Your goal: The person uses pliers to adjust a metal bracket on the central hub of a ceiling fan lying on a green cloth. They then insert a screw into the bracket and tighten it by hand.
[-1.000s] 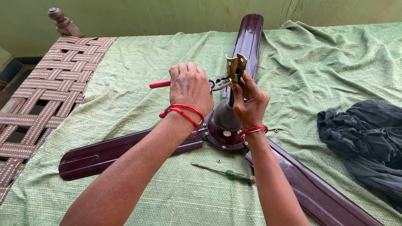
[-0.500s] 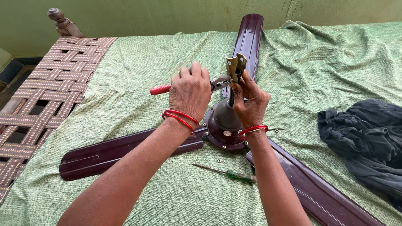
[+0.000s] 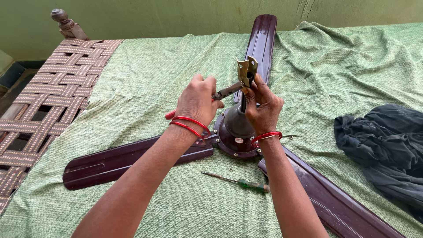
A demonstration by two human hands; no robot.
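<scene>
Your left hand (image 3: 197, 102) is clamped on red-handled pliers (image 3: 220, 94) biting the brass bracket (image 3: 246, 70) atop the ceiling fan (image 3: 235, 132) lying on the bed's green cloth (image 3: 145, 70); your right hand (image 3: 263, 107) pinches the bracket's stem. You're likely loosening it; next, turn steadily.

Home setting: woven cot (image 3: 53, 101) at 9 o'clock, green bedsheet (image 3: 343, 66) over it, plain green wall (image 3: 176, 15) at 12.

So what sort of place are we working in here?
Probably a home rather than a workshop: the dark maroon ceiling fan lies on a green woven cloth spread over a woven-strap cot with a turned wooden post, against a plain green wall. No workbench shows.
</scene>
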